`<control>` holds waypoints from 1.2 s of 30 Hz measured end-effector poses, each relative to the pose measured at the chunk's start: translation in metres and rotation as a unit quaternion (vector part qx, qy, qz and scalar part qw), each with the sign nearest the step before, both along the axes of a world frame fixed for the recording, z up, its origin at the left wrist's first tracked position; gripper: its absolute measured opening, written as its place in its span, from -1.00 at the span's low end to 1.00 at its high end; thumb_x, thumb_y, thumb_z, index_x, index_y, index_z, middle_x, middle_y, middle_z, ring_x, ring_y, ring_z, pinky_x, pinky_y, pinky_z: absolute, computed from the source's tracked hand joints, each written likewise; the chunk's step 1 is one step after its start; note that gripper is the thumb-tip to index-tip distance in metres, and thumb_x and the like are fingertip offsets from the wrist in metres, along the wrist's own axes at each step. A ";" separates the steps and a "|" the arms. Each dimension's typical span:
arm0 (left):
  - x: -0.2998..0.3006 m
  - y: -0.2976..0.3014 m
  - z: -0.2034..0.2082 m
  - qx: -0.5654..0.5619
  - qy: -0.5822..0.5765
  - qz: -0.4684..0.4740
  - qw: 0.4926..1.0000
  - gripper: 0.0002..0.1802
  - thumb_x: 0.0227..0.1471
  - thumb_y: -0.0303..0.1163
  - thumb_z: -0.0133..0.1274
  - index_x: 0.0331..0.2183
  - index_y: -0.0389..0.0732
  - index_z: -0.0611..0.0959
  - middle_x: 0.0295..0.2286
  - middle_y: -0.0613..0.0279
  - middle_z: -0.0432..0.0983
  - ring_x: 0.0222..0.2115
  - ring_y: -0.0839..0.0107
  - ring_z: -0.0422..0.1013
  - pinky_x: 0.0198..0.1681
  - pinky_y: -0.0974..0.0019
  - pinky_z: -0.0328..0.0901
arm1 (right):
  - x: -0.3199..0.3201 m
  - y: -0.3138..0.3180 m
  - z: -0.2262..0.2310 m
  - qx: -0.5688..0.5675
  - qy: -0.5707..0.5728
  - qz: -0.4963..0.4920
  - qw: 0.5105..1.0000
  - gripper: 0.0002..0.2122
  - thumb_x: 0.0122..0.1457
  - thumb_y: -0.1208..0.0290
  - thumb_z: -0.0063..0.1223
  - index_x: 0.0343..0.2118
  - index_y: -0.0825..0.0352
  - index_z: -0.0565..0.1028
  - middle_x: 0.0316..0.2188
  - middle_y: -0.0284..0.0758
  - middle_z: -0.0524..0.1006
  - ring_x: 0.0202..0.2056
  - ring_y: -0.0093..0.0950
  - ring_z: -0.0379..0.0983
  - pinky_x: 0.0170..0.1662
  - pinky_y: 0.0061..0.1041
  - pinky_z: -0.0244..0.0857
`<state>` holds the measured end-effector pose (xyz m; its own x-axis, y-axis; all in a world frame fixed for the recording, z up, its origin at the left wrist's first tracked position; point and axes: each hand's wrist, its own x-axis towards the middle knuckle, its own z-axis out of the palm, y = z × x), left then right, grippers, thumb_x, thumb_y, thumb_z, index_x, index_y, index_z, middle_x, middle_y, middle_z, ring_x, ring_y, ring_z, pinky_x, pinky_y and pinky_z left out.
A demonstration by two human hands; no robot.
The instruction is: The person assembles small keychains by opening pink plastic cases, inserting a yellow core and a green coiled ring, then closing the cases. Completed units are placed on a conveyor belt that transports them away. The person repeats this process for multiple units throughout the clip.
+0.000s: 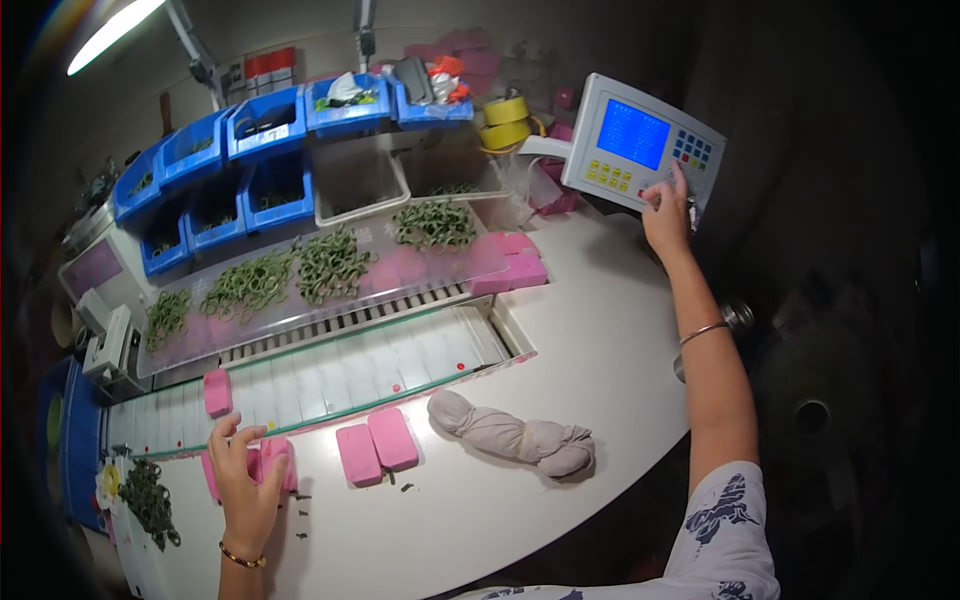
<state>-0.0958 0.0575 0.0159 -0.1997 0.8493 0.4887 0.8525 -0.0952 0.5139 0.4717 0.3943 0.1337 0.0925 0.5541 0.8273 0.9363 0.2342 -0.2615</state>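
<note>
My left hand [245,485] hovers at the near left of the white table, fingers apart and curved. Beneath and beside it are pink rectangular blocks [276,461], partly hidden by the hand. I cannot tell whether the fingers touch them. Another pink block [217,392] lies just beyond, on the glass-edged strip [330,370]. My right hand [668,212] reaches out to a control panel [645,140] with a blue screen. Its index finger is stretched toward the keypad [690,150], and I see nothing held in it.
Two pink blocks [377,447] and a twisted grey cloth bundle [510,432] lie mid-table. Piles of small green rings [333,265] cover a clear tray behind the strip. Blue bins [267,125] stand behind. More green pieces [148,503] lie at the near left.
</note>
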 end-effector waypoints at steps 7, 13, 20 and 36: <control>-0.016 -0.020 0.017 0.018 -0.012 0.030 0.999 -0.61 -0.13 -0.51 0.26 -0.17 -0.25 0.61 0.00 -0.03 0.37 0.05 0.01 0.28 0.15 0.11 0.18 | -0.001 -0.006 0.005 -0.052 -0.208 -0.108 0.971 -0.81 -0.02 0.72 -0.11 -0.35 0.39 0.48 0.34 0.06 0.08 0.00 0.08 0.45 0.01 -0.12 0.40; -0.033 -0.025 0.016 -0.082 0.019 -0.103 0.991 -0.44 -0.15 -0.40 0.31 -0.04 -0.24 0.57 0.06 0.02 0.41 0.10 0.02 0.28 0.19 0.08 0.14 | 0.025 0.012 0.007 -0.046 -0.016 0.073 0.996 -0.77 0.07 0.64 0.06 -0.18 0.36 0.45 0.01 -0.15 0.46 -0.19 -0.26 0.54 -0.18 -0.38 0.38; -0.033 -0.005 0.006 -0.173 0.096 -0.155 0.968 -0.13 -0.22 -0.34 0.34 0.16 -0.21 0.38 0.05 0.05 0.37 0.12 0.04 0.23 0.23 0.03 0.02 | -0.203 -0.144 -0.026 -0.257 0.206 0.457 0.826 -0.58 0.15 0.62 0.11 0.11 0.30 0.40 -0.01 -0.38 0.46 -0.26 -0.65 0.38 -0.22 -0.64 0.34; 0.062 0.005 0.046 0.083 -0.113 -0.305 0.942 -0.11 -0.19 -0.54 0.34 0.19 -0.22 0.33 0.10 0.04 0.26 0.09 0.15 0.30 0.13 0.13 0.29 | -0.321 -0.239 -0.088 -0.516 0.410 0.607 0.443 -0.64 0.22 0.43 0.20 0.06 0.33 0.40 -0.16 -0.43 0.50 -0.20 -0.65 0.42 -0.17 -0.61 0.34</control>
<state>-0.0340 0.0629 0.0620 0.1860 0.7558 0.6278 0.4834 -0.6267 0.6112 0.1512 0.1548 0.0462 -0.7578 0.6513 0.0392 -0.2261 -0.2058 -0.9521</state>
